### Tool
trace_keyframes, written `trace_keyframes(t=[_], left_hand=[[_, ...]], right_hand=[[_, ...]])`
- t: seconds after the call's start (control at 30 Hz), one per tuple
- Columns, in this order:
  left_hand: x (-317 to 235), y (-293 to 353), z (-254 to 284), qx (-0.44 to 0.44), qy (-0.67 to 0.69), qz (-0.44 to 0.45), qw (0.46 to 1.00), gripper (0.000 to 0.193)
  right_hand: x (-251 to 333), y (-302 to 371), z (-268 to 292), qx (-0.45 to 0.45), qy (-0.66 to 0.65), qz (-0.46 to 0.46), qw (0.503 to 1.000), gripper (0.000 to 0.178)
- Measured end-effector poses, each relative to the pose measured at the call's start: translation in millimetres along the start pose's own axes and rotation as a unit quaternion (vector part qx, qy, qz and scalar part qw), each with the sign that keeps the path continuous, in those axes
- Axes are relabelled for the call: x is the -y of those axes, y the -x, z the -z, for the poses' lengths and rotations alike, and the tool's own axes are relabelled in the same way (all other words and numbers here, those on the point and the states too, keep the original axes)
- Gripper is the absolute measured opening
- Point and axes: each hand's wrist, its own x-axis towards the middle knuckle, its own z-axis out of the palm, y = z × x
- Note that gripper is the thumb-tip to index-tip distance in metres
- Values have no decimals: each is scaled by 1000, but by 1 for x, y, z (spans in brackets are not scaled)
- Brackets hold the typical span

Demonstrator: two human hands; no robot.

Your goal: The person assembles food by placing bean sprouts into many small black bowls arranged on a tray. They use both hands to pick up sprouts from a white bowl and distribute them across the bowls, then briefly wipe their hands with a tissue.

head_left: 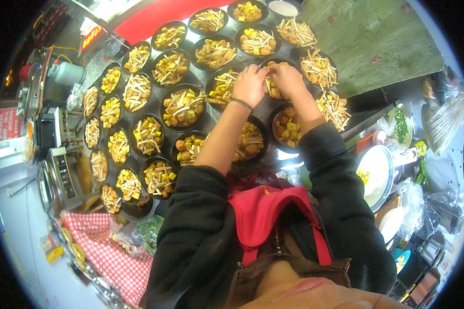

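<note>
Apron: red (258, 221), nearest of all, its upper part bulging forward below the desk edge.
Sleeves: black (193, 206), pushed up off both forearms; judging by how low they hang, a cuff could catch a rim and tip a bowl.
Near bowl: dark (275, 136), beside the right forearm, with yellow chunks and brown pieces; the right cuff overlaps its side, so a sideways swing might nudge it.
Left hand: (250, 86) reaching over the desk, a dark band (242, 104) at the wrist, fingers bent and drawn close together.
Right hand: (287, 81) beside the left, fingers narrow, tips meeting the left ones; whether either pinches any food, I cannot tell.
Worked bowl: dark (268, 61), directly beneath both hands and partly hidden by them, food showing between the wrists.
Desk: dark (211, 121), packed with bowls, many nearly touching; one push could shift several.
Pale strips: on most bowls, piled loosely; in the heaped bowl at right (334, 109) they cross the rim and could slide off if knocked.
White basin: (387, 175) right of the desk.
Checked cloth: (113, 252) at lower left.
Green board: (371, 46) beyond, at upper right.
Red panel: (165, 18) behind the farthest bowls.
</note>
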Motion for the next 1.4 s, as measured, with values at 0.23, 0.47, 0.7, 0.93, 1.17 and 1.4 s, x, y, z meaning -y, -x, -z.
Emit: trace_keyframes(t=[0.23, 0.47, 0.7, 0.93, 1.17, 1.4], left_hand=[[-3, -6, -4, 21, 75, -37, 996, 27], [-5, -10, -2, 117, 19, -53, 992, 21], [-19, -8, -6, 77, 41, -174, 981, 23], [-22, -8, -13, 56, 42, -113, 991, 17], [-13, -4, -15, 30, 182, -22, 983, 17], [-15, 1, -15, 76, 66, -131, 986, 9]], right_hand=[[-39, 10, 23, -94, -537, -164, 822, 26], [-56, 35, 31, -59, -804, -160, 570, 21], [-39, 68, 37, -52, -488, -148, 858, 31], [-32, 79, 38, -82, -177, -73, 978, 34], [-24, 79, 17, -58, -132, -48, 988, 23], [-29, 79, 20, -87, -147, -48, 984, 17]])
